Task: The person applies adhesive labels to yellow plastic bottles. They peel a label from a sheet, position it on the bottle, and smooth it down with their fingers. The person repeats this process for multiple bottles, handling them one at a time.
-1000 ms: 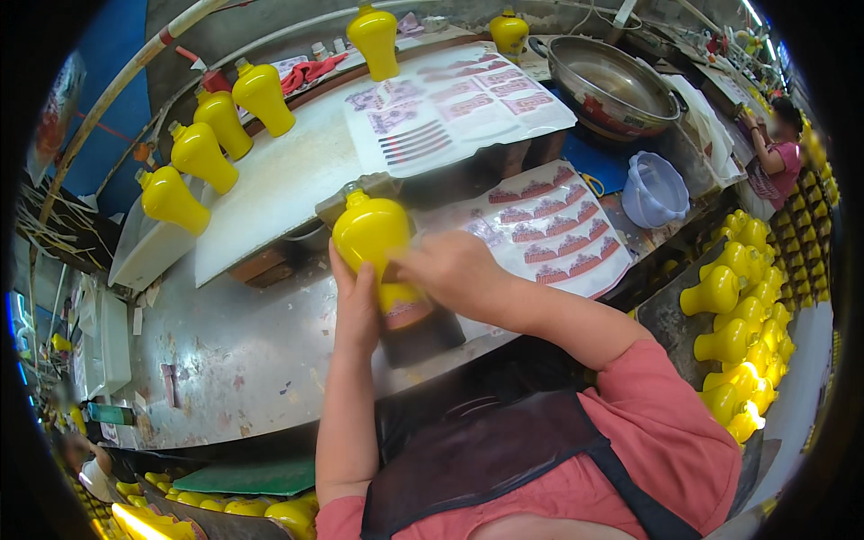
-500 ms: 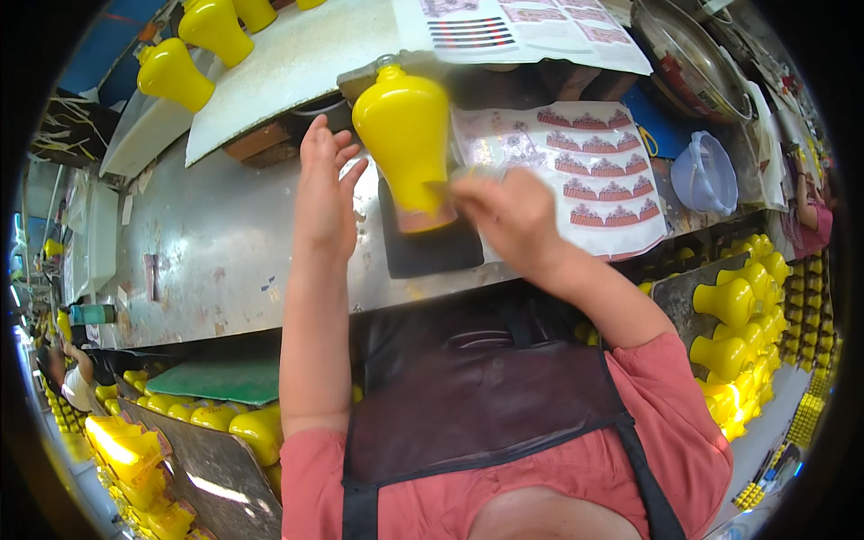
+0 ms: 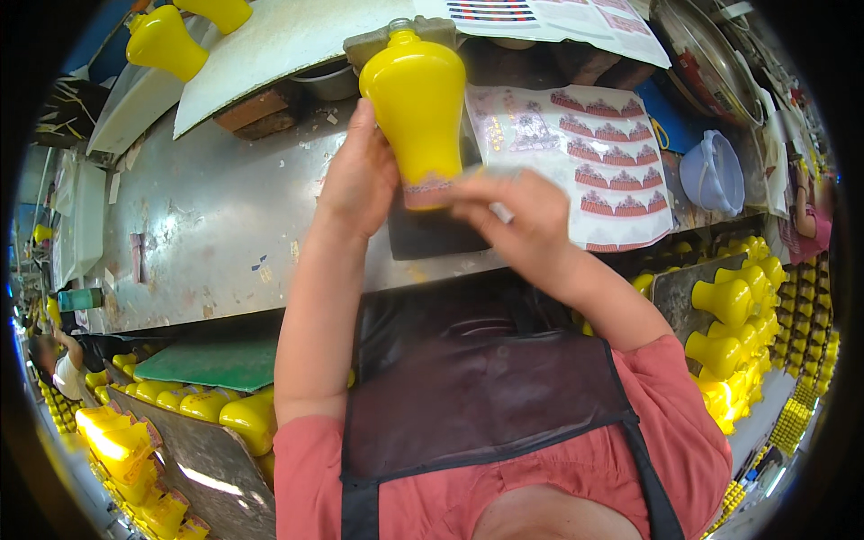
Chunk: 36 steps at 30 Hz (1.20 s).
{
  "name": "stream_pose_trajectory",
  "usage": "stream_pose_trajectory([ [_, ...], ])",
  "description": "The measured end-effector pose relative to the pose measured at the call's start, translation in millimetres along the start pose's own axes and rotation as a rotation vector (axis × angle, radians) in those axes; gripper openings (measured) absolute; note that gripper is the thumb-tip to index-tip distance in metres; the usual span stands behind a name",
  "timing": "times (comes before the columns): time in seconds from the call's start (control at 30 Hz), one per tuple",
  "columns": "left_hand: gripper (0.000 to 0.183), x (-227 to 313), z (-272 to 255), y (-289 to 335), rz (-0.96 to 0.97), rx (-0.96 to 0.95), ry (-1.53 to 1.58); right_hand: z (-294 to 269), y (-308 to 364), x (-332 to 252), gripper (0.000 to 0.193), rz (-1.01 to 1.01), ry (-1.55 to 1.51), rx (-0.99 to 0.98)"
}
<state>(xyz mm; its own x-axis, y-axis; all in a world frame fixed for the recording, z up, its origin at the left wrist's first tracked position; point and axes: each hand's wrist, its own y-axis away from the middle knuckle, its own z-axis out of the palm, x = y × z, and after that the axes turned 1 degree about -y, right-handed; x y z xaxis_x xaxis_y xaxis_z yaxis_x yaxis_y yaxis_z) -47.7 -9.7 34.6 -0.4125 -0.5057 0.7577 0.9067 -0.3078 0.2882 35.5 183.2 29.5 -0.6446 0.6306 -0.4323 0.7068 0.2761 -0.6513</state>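
A glossy yellow bottle (image 3: 414, 99), broad at the shoulder with a clear glass neck, stands over a black pad (image 3: 432, 241). A pink patterned decal band (image 3: 428, 191) runs round its lower end. My left hand (image 3: 362, 175) grips the bottle's left side, thumb up along it and the other fingers partly hidden behind. At the base on the right, my right hand (image 3: 517, 209) is closed in a pinch against the decal band. A small whitish bit shows by its fingers, too blurred to name. Sheets of curved pink decals (image 3: 616, 153) lie beside the bottle.
A lilac bucket (image 3: 711, 175) and a large metal pan (image 3: 702, 63) stand at the right. More yellow bottles (image 3: 166, 43) are on the white board at back left. Others fill racks below the metal table (image 3: 207, 225) on both sides. Another person (image 3: 67, 360) works at far left.
My left hand, spread apart from the bottle before, has moved right and taken hold of its side. My right hand stays at the base. The view has shifted slightly.
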Motion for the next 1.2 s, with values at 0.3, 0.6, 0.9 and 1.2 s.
stream_pose_trajectory([
  [0.3, 0.062, 1, 4, 9, 0.184, 0.060, -0.128, -5, -2, 6, 0.027, 0.136, 0.090, 0.068],
  [0.6, 0.055, 2, 2, 7, 0.157, -0.018, -0.088, -5, -9, -1, 0.038, -0.039, 0.140, 0.027],
  [0.9, 0.083, -6, 4, -3, 0.154, 0.056, -0.076, -5, -28, -26, 0.032, -0.288, 0.191, -0.185],
  [1.2, 0.074, -8, 3, -7, 0.191, 0.147, -0.286, 2, -38, -39, 0.008, -0.424, 0.337, -0.331],
])
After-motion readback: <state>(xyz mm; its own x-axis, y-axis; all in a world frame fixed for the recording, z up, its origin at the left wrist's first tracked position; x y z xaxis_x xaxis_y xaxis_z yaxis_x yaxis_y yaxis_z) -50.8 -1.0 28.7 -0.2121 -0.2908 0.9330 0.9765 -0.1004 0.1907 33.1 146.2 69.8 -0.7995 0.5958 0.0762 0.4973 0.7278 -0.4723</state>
